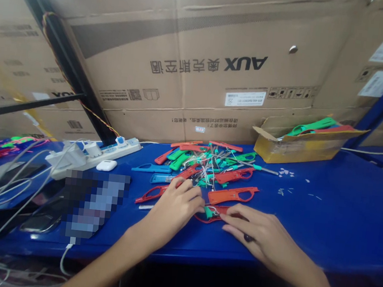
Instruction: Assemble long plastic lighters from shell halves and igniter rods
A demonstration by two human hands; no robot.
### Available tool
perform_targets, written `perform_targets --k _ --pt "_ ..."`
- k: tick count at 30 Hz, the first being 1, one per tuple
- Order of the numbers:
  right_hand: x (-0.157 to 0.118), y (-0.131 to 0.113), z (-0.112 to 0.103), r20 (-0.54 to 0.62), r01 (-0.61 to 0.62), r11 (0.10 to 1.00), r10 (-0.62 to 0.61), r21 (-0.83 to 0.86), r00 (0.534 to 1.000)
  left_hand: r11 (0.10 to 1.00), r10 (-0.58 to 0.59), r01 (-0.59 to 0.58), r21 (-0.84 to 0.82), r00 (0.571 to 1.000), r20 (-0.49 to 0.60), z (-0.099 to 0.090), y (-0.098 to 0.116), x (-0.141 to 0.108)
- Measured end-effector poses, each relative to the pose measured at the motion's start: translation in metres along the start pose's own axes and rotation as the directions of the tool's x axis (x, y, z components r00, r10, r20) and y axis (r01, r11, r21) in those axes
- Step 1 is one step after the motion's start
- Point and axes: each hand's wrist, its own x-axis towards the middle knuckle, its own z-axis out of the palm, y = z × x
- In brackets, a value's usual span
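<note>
On the blue table in front of me lies a red lighter casing (pixel 223 209) with a green part and thin wires inside. My left hand (pixel 181 202) is closed at its left end, fingertips against the green part. A metal tube (pixel 145 207) sticks out to the left beneath this hand. My right hand (pixel 259 230) is closed at the casing's right end, thumb and fingers pinched on it. A small dark object (pixel 248 237), its kind unclear, is tucked among the right fingers. Just beyond lies an orange-red casing (pixel 230 195); another red casing (pixel 154 193) is left of my left hand.
Behind my hands is a pile of lighter parts (pixel 210 163) with metal tubes and wires. A yellow carton (pixel 293 149) holds more casings. White power strips (pixel 97 156), an earphone case (pixel 106 165), a pixelated phone (pixel 94 206) and cables occupy the left. Large cardboard boxes (pixel 197 85) stand behind.
</note>
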Motion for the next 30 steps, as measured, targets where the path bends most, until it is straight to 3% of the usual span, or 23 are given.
perform_targets --k 15,22,30 --pt "-0.0002 0.0008 0.0024 -0.002 0.004 1.000 -0.004 -0.001 1.000 0.994 0.050 -0.049 0.096 0.999 -0.008 -0.0033 0.0005 0.0006" --pt "0.0010 -0.0007 -0.0002 0.005 0.000 1.000 0.000 0.001 1.000 1.000 0.028 -0.028 -0.003 0.999 -0.022 -0.0001 -0.0009 -0.0023" --pt "-0.0007 0.0009 0.0007 0.004 -0.003 1.000 0.003 0.003 1.000 0.991 -0.045 0.053 -0.123 0.997 0.064 -0.0035 -0.0048 -0.0039"
